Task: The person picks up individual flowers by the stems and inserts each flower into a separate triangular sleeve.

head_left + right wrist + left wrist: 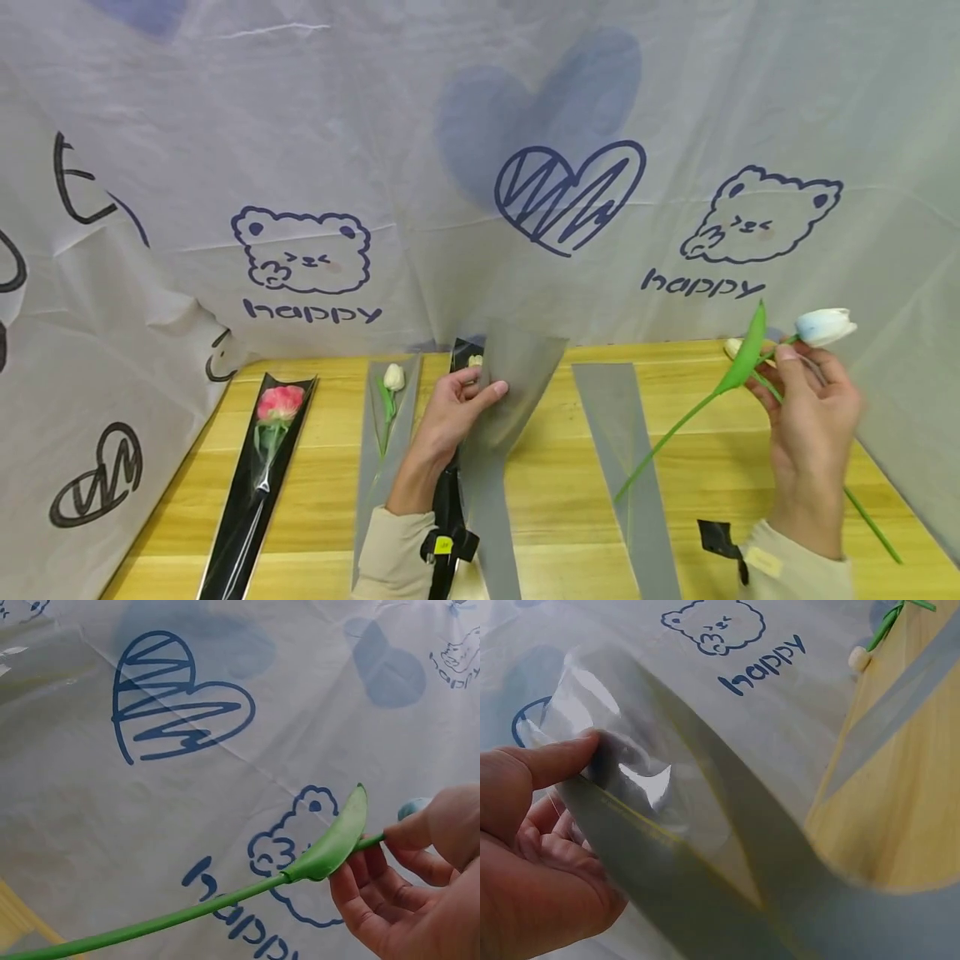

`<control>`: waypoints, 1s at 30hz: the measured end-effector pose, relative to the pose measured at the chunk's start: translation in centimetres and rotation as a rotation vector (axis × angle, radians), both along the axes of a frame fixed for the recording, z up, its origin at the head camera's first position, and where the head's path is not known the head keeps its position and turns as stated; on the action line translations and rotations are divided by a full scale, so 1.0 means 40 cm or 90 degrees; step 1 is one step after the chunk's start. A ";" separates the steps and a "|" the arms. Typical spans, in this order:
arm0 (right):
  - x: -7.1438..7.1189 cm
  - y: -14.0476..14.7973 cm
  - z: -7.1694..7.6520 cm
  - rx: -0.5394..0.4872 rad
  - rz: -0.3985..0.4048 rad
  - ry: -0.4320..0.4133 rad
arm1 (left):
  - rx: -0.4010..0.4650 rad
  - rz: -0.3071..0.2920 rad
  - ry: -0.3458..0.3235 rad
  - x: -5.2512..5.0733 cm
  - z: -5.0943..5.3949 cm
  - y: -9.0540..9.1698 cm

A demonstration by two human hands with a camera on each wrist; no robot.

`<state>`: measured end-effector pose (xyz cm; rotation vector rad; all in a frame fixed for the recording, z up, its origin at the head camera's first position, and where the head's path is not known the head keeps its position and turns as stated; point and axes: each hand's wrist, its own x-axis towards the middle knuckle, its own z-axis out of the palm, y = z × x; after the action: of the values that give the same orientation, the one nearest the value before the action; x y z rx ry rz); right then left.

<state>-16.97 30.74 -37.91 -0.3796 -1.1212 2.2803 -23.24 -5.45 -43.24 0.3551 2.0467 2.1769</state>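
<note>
My left hand [453, 412] pinches the mouth of a grey flower sleeve [528, 379] with a see-through front, lifting its upper end off the table. In the left wrist view the thumb lies on the glossy plastic sleeve [656, 787], whose layers gape apart. On the right, my right hand [813, 408] pinches a pale blue-white artificial tulip [825, 327] by the stem just below the bloom. Its green leaf [334, 844] and long stem [187, 907] slant down to the left. The bloom is mostly hidden in the right wrist view.
A pink flower in a black sleeve [279, 404] lies at left, beside a white tulip [394, 377] in a grey sleeve. A black sleeve lies partly behind my left arm. Another grey sleeve [637, 467] lies right of centre. A second white tulip [733, 346] shows behind my right hand.
</note>
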 end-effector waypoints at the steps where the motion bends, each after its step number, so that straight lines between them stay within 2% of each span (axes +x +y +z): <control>1: -0.002 -0.003 0.000 -0.004 0.004 0.005 | 0.003 0.003 -0.001 -0.001 -0.002 0.001; 6: -0.009 -0.015 0.004 -0.028 0.029 0.031 | -0.001 0.010 0.003 -0.006 -0.018 0.005; 9: -0.010 -0.019 0.012 -0.081 0.010 0.075 | -0.014 0.006 0.017 -0.009 -0.029 0.005; 14: -0.004 -0.020 0.034 -0.207 -0.083 0.194 | -0.045 0.001 0.042 -0.012 -0.044 0.005; 18: 0.011 -0.018 0.057 -0.250 -0.163 0.262 | -0.076 0.005 0.047 -0.011 -0.049 0.009; 24: 0.034 -0.016 0.081 -0.228 -0.232 0.334 | -0.098 0.008 0.066 -0.010 -0.052 0.014; 27: 0.039 -0.017 0.084 -0.210 -0.244 0.348 | -0.108 0.012 0.075 -0.009 -0.051 0.016; 30: 0.038 -0.020 0.084 -0.234 -0.230 0.355 | -0.116 0.016 0.082 -0.008 -0.049 0.019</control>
<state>-15.46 29.94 -34.55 -0.0600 -0.3238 2.0662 -23.55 -4.70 -45.20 0.4605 2.3073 2.0075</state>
